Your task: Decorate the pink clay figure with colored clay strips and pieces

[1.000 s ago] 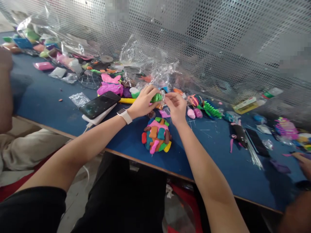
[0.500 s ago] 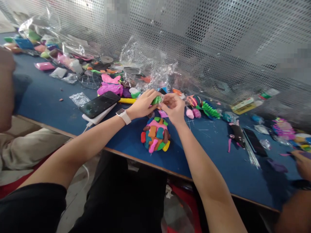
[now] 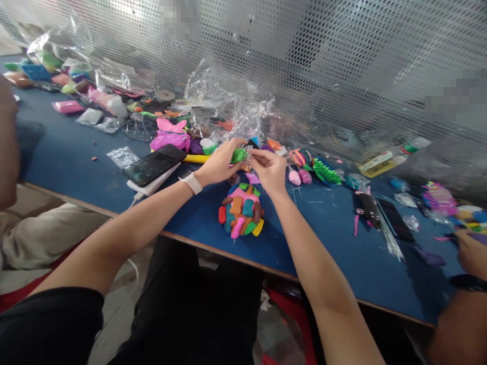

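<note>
My left hand is closed around a packet of green modelling clay in clear plastic. At the packet's right end, the fingers of my right hand pinch the clear wrapper. Just below my hands, on the blue table, rests a rounded lump covered with many-coloured clay patches. A small pink clay piece lies between that lump and my hands. Pink clay balls sit to the right of my right hand.
A black phone lies on a white power bank left of my hands. Crumpled clear bags and clay pieces line the perforated metal panel. A spiky green clay figure stands to the right. Another person's hand is at far right.
My right hand has shifted slightly left and its fingers have drawn into a pinch on the wrapper. More of the green clay now shows beside my left hand. The patched lump stays put.
</note>
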The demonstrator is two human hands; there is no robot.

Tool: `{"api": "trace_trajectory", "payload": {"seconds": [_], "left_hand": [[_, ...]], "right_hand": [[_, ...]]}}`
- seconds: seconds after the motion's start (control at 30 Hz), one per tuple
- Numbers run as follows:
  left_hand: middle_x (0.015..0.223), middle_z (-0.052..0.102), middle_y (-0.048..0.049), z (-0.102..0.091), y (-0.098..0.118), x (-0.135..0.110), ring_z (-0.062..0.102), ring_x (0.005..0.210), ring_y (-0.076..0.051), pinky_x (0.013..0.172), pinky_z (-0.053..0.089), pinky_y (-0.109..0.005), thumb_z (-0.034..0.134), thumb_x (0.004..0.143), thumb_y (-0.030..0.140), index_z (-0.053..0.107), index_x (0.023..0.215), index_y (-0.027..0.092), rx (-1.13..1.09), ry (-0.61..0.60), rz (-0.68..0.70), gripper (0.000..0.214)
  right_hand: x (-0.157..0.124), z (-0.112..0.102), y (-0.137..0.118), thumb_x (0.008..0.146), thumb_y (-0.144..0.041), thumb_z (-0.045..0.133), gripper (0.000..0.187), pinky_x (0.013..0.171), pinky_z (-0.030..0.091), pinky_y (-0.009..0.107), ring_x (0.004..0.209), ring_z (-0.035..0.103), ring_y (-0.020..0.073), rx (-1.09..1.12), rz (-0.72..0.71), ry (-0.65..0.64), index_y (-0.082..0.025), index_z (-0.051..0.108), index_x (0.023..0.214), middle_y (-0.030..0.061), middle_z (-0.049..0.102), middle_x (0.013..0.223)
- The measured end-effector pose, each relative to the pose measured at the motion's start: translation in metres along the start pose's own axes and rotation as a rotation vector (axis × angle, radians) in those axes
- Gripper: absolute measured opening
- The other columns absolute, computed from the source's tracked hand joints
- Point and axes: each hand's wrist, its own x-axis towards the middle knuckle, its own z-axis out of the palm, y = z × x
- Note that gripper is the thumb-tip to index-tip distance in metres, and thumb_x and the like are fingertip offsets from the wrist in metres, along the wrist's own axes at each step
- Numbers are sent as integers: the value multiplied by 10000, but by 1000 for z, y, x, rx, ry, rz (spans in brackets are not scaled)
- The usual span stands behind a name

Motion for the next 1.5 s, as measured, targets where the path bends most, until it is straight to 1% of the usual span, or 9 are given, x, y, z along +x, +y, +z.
{"api": "trace_trajectory", "payload": {"seconds": [0.1,0.23,0.43,0.73,0.93,1.1,1.23,1.37,1.5], "left_hand": [[1600,664,-249,3,-2,-1,672,1489,-353,1277,545,-558,636,1077,278,487,1610,151,8,-31,18,568],[1560,690,-242,5,-4,-3,704,1437,-346,1240,570,-542,637,1087,288,502,1582,148,0,-36,35,532],[1532,704,-225,8,-10,-2,709,1419,-361,1219,578,-549,671,1029,230,542,1549,160,-31,-4,75,541],[1605,652,-245,11,-15,-6,628,1537,-393,1281,551,-615,636,1032,193,521,1582,154,16,-72,65,564],[1484,714,-224,11,-13,-4,697,1414,-370,1195,592,-558,662,980,132,570,1496,155,-29,-34,61,525],[1338,776,-172,5,-6,2,751,1201,-308,1083,608,-463,809,959,283,651,1422,154,-106,87,-64,506],[1149,822,-115,-2,-3,5,726,987,-226,941,577,-369,684,1070,405,768,1266,144,-233,105,-139,337],[1018,826,-81,-6,-4,8,683,885,-187,847,541,-319,686,1074,514,823,1152,155,-335,76,-163,392],[970,812,-70,-5,-7,10,648,825,-166,781,514,-302,729,1037,477,827,1125,151,-381,98,-146,352]], "right_hand": [[-1,-4,-2,909,-701,877,499,983,757,545,1084,879,322,-62,-28,-82,-277,877,1172,83,909,1179],[-1,-7,-6,957,-751,835,527,847,755,488,996,879,311,-163,-51,-96,-251,896,1112,97,915,1092],[1,-5,-2,889,-802,879,602,912,769,507,1028,893,332,-61,0,-150,-242,874,1112,100,920,1101],[0,-6,-2,952,-597,843,365,884,731,501,982,883,343,-212,-17,-200,-237,832,1014,95,903,1015],[-2,-2,-6,988,-560,789,327,862,716,483,946,864,322,-240,-78,-178,-237,785,1032,101,886,1026],[3,-10,-2,1016,-781,715,529,766,705,457,875,837,303,-246,-95,-96,-252,736,1032,98,852,976],[4,-13,1,924,-924,744,679,686,694,413,835,825,281,-195,-65,-54,-251,764,1010,88,852,953],[2,-12,0,887,-936,777,727,699,717,419,882,853,293,-132,-41,-41,-249,864,1112,93,900,1028],[2,-11,1,872,-890,836,721,808,744,459,1011,881,326,-106,-31,-55,-254,899,1205,106,919,1132]]}}
